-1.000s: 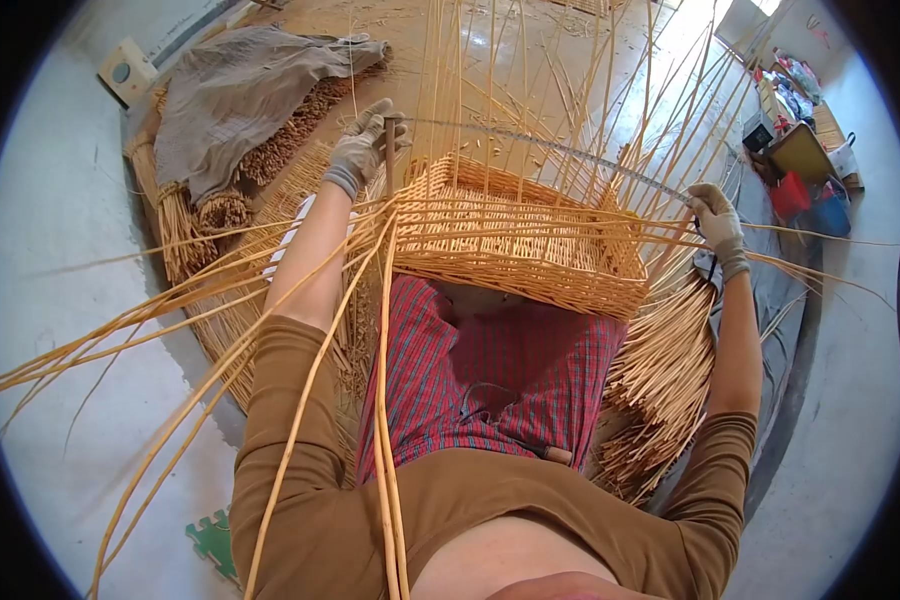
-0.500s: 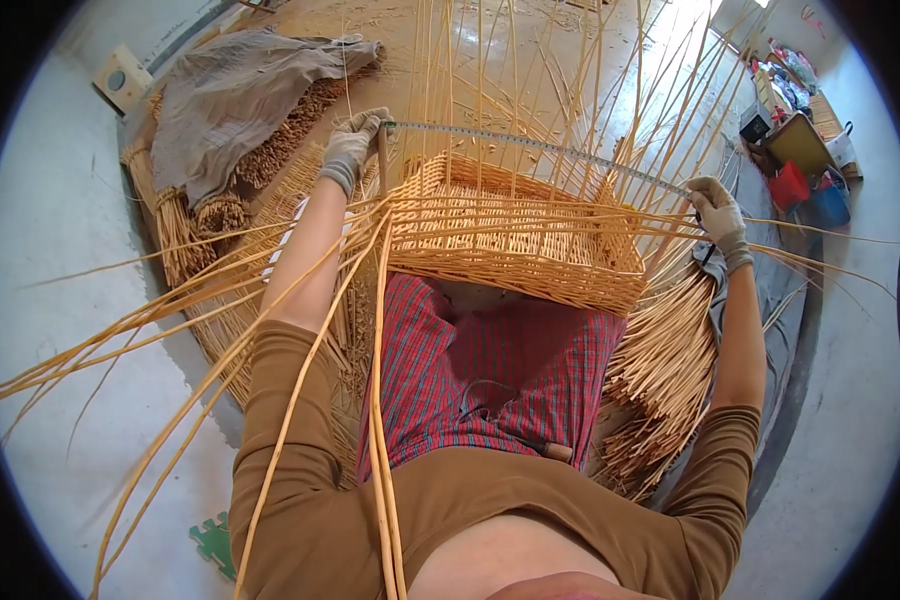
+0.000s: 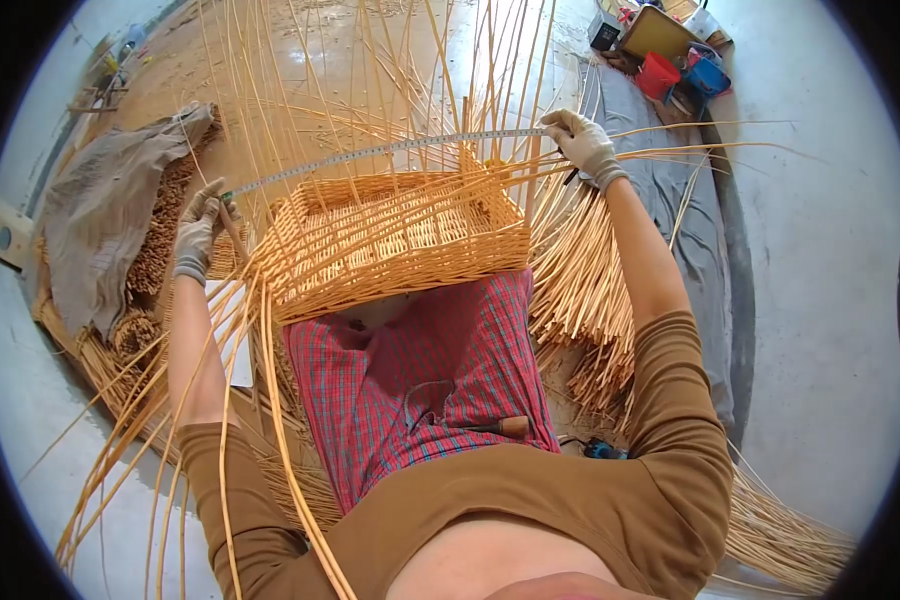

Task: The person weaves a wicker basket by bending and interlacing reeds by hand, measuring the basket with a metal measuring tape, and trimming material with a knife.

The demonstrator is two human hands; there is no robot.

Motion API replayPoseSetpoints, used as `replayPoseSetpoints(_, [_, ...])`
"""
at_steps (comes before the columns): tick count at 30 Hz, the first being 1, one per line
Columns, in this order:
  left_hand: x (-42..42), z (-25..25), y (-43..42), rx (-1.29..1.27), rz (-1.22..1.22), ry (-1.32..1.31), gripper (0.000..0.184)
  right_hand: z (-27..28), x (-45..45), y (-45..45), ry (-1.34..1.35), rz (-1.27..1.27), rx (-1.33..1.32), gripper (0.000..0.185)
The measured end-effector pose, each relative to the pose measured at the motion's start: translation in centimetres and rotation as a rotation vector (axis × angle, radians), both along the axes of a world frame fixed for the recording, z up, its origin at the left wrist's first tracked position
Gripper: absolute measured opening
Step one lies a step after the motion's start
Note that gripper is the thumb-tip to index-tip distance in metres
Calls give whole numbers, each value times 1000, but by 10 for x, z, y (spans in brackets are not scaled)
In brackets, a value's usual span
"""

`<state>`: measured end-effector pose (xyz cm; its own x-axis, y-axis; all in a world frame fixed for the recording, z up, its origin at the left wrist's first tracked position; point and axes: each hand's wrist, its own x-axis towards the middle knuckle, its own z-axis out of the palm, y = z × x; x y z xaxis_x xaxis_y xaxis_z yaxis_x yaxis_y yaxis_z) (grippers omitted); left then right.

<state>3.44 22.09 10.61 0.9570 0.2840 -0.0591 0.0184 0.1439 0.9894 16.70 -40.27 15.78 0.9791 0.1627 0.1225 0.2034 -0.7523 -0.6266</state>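
A measuring tape [image 3: 390, 147] is stretched above the far side of a wicker basket [image 3: 400, 285], which rests at my knees on a red checked cloth [image 3: 410, 380]. My gloved left hand [image 3: 202, 225] is closed round the tape's left end, beside a thin upright stick. At the tape's right end, my gloved right hand [image 3: 582, 143] pinches it between thumb and fingers. Long unwoven rods stand up from the basket and fan out to both sides.
Bundled rods [image 3: 590, 280] lie to the right, and more under a grey cloth [image 3: 100, 220] at left. A wooden-handled tool [image 3: 513, 427] rests on my lap. Red [image 3: 657, 76] and blue [image 3: 708, 77] containers stand at the upper right.
The view has turned, so the basket and both hands appear further left. The tape now slopes up towards my right hand instead of down. Both hands still hold it.
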Motion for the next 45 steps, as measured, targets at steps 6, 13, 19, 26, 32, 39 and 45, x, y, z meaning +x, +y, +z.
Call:
replayPoseSetpoints(6, [5, 4, 3, 365, 173, -74, 25, -22, 14, -7, -100, 83, 12, 22])
replayPoseSetpoints(13, [4, 26, -11, 612, 227, 78, 20, -19, 17, -8, 53, 121, 133, 23])
replayPoseSetpoints(19, [6, 27, -13, 768, 278, 120, 18, -11, 22, -1, 40, 77, 53, 23])
replayPoseSetpoints(26, [9, 18, -11, 768, 299, 58, 18, -15, 20, -5, -23, 111, -33, 24])
replayPoseSetpoints(32, [4, 26, -18, 714, 184, -23, 29, -10, 10, -1, -71, 31, -127, 28])
replayPoseSetpoints(39, [1, 16, 8, 885, 31, 41, 27, -7, 12, 5, 16, 114, -66, 27])
replayPoseSetpoints(45, [5, 21, 8, 757, -39, 56, 26, -1, 14, 4, 62, 155, -44, 26])
